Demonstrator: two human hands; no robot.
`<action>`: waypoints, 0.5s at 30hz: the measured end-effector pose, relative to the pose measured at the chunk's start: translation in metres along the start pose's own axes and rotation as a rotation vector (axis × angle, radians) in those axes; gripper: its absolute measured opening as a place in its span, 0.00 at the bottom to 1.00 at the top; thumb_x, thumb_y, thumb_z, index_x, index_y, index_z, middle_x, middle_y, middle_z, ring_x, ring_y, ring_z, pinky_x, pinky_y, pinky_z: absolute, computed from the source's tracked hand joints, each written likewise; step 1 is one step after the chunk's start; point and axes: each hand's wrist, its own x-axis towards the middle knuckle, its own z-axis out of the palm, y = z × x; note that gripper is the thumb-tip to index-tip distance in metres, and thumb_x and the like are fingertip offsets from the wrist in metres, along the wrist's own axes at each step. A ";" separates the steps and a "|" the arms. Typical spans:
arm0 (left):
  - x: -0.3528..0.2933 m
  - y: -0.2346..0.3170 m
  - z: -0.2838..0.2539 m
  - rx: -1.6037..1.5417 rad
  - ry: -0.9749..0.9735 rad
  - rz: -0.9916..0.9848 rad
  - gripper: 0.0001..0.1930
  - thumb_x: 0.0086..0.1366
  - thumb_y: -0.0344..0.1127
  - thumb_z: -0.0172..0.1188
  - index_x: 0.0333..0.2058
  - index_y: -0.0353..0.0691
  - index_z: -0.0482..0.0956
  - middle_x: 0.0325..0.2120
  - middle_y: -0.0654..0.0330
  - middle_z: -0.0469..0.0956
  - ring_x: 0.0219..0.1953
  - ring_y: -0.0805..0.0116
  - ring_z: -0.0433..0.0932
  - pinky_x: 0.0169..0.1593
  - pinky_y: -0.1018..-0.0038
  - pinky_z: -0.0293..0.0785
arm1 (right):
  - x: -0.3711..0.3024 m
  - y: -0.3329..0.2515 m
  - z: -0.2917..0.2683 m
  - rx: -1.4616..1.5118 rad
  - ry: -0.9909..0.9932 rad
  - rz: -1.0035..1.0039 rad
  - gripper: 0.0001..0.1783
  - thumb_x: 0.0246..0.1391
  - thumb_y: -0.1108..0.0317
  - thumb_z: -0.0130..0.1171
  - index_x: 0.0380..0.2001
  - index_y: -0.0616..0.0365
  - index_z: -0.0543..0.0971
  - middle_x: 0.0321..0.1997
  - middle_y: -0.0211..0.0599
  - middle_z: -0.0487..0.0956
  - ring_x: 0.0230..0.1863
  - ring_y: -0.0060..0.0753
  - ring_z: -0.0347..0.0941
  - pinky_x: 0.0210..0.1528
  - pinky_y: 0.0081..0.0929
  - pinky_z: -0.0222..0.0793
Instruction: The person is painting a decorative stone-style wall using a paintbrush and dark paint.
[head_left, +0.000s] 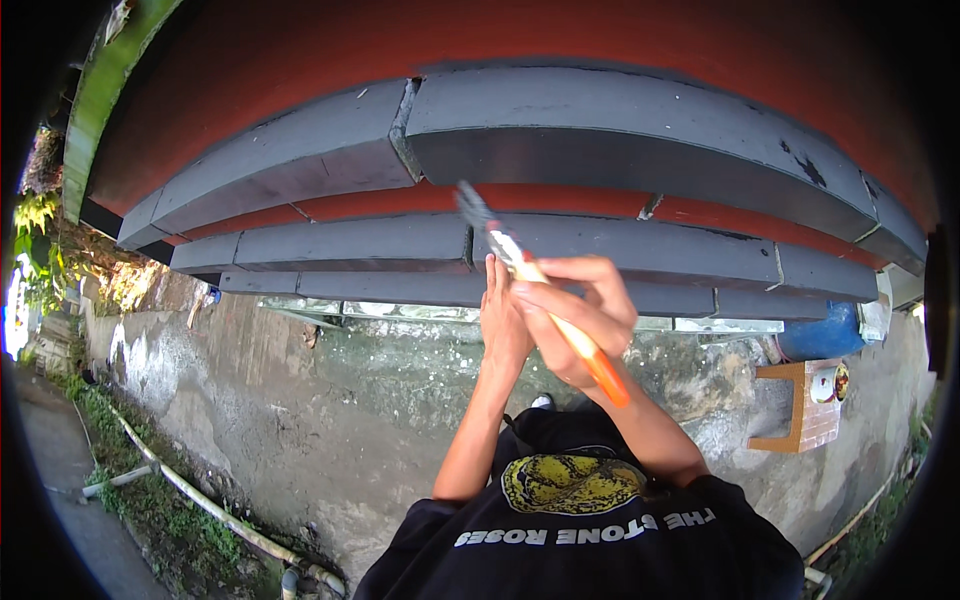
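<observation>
My right hand (590, 310) is closed around the pale handle of a paintbrush (508, 246), whose handle ends in orange. The brush slants up and to the left, its dark bristles in front of the stepped grey ledges. Its tip looks close to the underside of the top ledge (640, 112); contact is hard to judge. Beside it, my left hand (502, 325) has its fingers stretched upward and holds nothing visible. Those fingertips reach the middle ledge (350, 245), but whether they touch it I cannot tell. The right hand partly covers the left.
A red wall (500, 40) rises above the ledges, with red strips between them. At the right are a blue barrel (825, 335) and a small brown table (800, 405) with containers on it. Pipes (215, 515) run along the plants at lower left, beside the concrete floor (260, 400).
</observation>
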 end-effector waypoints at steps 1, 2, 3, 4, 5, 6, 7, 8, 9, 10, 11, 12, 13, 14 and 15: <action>0.000 -0.001 0.000 -0.259 0.002 0.005 0.36 0.61 0.37 0.60 0.63 0.21 0.61 0.66 0.37 0.60 0.70 0.41 0.58 0.62 0.58 0.71 | 0.007 0.001 0.013 0.050 -0.059 0.029 0.16 0.42 0.82 0.67 0.37 0.58 0.88 0.43 0.44 0.79 0.38 0.34 0.80 0.38 0.25 0.78; 0.003 0.000 0.001 0.652 0.147 0.176 0.35 0.62 0.38 0.60 0.62 0.22 0.61 0.66 0.37 0.60 0.70 0.41 0.59 0.62 0.58 0.71 | 0.014 0.002 0.022 0.111 -0.087 0.056 0.15 0.43 0.82 0.66 0.37 0.59 0.88 0.44 0.44 0.79 0.37 0.33 0.80 0.37 0.25 0.78; 0.001 0.000 -0.001 0.505 0.082 0.086 0.35 0.62 0.37 0.59 0.63 0.22 0.61 0.66 0.37 0.60 0.70 0.42 0.58 0.62 0.58 0.71 | 0.020 0.006 0.026 0.143 -0.058 0.029 0.15 0.43 0.83 0.66 0.37 0.59 0.88 0.44 0.44 0.79 0.37 0.33 0.80 0.37 0.25 0.78; 0.001 0.002 -0.002 0.357 0.032 -0.012 0.35 0.62 0.36 0.58 0.63 0.22 0.60 0.67 0.38 0.59 0.70 0.42 0.58 0.63 0.58 0.71 | 0.025 0.010 0.027 0.148 -0.083 0.076 0.15 0.44 0.83 0.66 0.37 0.60 0.88 0.44 0.44 0.79 0.37 0.33 0.80 0.37 0.25 0.78; 0.000 0.004 -0.004 0.219 -0.004 -0.114 0.34 0.62 0.34 0.58 0.64 0.22 0.60 0.67 0.38 0.59 0.70 0.43 0.58 0.63 0.58 0.70 | 0.029 0.016 0.022 0.125 0.003 0.032 0.14 0.45 0.84 0.65 0.37 0.61 0.87 0.43 0.44 0.79 0.37 0.34 0.80 0.38 0.25 0.78; -0.003 0.007 -0.004 0.367 0.126 0.072 0.35 0.61 0.32 0.57 0.64 0.22 0.60 0.68 0.39 0.58 0.71 0.43 0.57 0.63 0.58 0.70 | 0.032 0.025 0.007 0.083 0.052 0.010 0.16 0.44 0.82 0.67 0.38 0.56 0.88 0.42 0.41 0.80 0.33 0.30 0.80 0.32 0.22 0.75; -0.003 0.008 -0.006 0.428 0.084 0.041 0.35 0.60 0.29 0.57 0.65 0.22 0.59 0.69 0.40 0.56 0.72 0.44 0.55 0.64 0.57 0.69 | 0.029 0.030 -0.015 -0.030 0.039 0.029 0.15 0.44 0.83 0.67 0.37 0.59 0.87 0.42 0.43 0.80 0.34 0.30 0.81 0.34 0.22 0.77; -0.005 0.010 -0.006 0.419 0.098 0.060 0.35 0.59 0.29 0.58 0.64 0.21 0.60 0.69 0.39 0.55 0.72 0.43 0.55 0.64 0.57 0.69 | 0.024 0.035 -0.037 -0.067 0.066 0.065 0.14 0.45 0.84 0.67 0.37 0.61 0.87 0.43 0.44 0.79 0.36 0.32 0.82 0.36 0.23 0.78; -0.006 0.011 -0.007 0.434 0.089 0.055 0.35 0.59 0.29 0.58 0.64 0.21 0.60 0.69 0.38 0.55 0.72 0.43 0.55 0.64 0.56 0.69 | 0.017 0.037 -0.063 -0.166 0.072 0.059 0.13 0.46 0.85 0.66 0.36 0.62 0.87 0.44 0.45 0.79 0.38 0.33 0.82 0.38 0.22 0.79; -0.006 0.011 -0.007 0.440 0.096 0.074 0.35 0.59 0.29 0.58 0.64 0.21 0.59 0.69 0.38 0.55 0.72 0.43 0.54 0.64 0.56 0.69 | 0.010 0.040 -0.089 -0.266 0.112 0.031 0.12 0.47 0.86 0.64 0.37 0.65 0.86 0.44 0.46 0.79 0.35 0.33 0.81 0.37 0.21 0.78; -0.006 0.010 -0.007 0.443 0.076 0.065 0.35 0.59 0.29 0.58 0.64 0.21 0.59 0.69 0.38 0.55 0.72 0.43 0.54 0.64 0.56 0.69 | 0.003 0.040 -0.117 -0.341 0.191 0.025 0.11 0.48 0.84 0.63 0.37 0.67 0.85 0.45 0.47 0.78 0.36 0.34 0.79 0.38 0.24 0.77; -0.006 0.008 -0.006 0.450 0.082 0.073 0.35 0.59 0.29 0.57 0.64 0.20 0.59 0.69 0.38 0.55 0.72 0.43 0.54 0.64 0.57 0.69 | -0.002 0.040 -0.143 -0.449 0.246 0.089 0.11 0.49 0.82 0.62 0.38 0.70 0.83 0.45 0.48 0.78 0.37 0.34 0.77 0.40 0.26 0.75; -0.006 0.007 -0.005 0.455 0.100 0.095 0.35 0.60 0.29 0.57 0.64 0.20 0.59 0.69 0.38 0.55 0.72 0.43 0.54 0.63 0.57 0.70 | -0.003 0.039 -0.169 -0.448 0.319 0.172 0.10 0.50 0.82 0.61 0.38 0.71 0.83 0.45 0.48 0.78 0.37 0.34 0.77 0.40 0.25 0.75; -0.005 0.006 -0.003 0.457 0.086 0.083 0.35 0.60 0.29 0.57 0.64 0.20 0.59 0.69 0.38 0.55 0.72 0.43 0.54 0.63 0.57 0.70 | -0.006 0.036 -0.187 -0.464 0.407 0.308 0.10 0.52 0.81 0.60 0.38 0.72 0.82 0.45 0.48 0.77 0.37 0.33 0.76 0.39 0.25 0.74; -0.004 0.005 0.000 0.470 0.092 0.079 0.35 0.60 0.29 0.56 0.64 0.19 0.59 0.69 0.37 0.55 0.72 0.43 0.54 0.63 0.57 0.70 | -0.009 0.031 -0.197 -0.461 0.394 0.278 0.10 0.52 0.81 0.60 0.38 0.72 0.82 0.45 0.48 0.77 0.37 0.33 0.76 0.39 0.25 0.74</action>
